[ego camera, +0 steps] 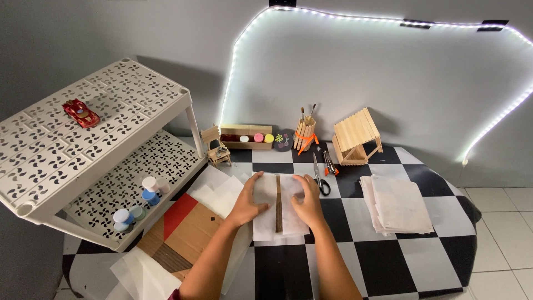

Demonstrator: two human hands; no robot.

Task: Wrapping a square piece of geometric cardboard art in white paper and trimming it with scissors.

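Head view, starting far left: a white perforated two-tier shelf [66, 139] stands beside my table, with a small red toy car [81, 113] on its top tier and a few little paint pots [136, 205] with pale lids on the lower tier. Near its foot lies a piece of brown cardboard [183, 236] with a red patch, partly covered by loose sheets of thin white paper.

My left hand [249, 203] lies flat, fingers spread, pressing down on the left half of a sheet of thin white paper [280, 214] that rests on the black-and-white chequered tablecloth [388, 261]. A narrow brown strip [278, 212] runs near to far down the middle of that sheet, between my two hands. My right hand [307, 201] also lies open and flat, palm down on the right half of the sheet; neither hand pinches anything.

Far behind my hands stand a tiny wooden chair [215, 147], a wooden box [246, 136] with coloured pots, and a stick cup [304, 135] holding brushes. Scissors [320, 176] lie just right of my right hand. Farther right is a little stick house [356, 136], and near it a stack of white sheets [396, 204]. A light strip [355, 19] glows along the grey wall.
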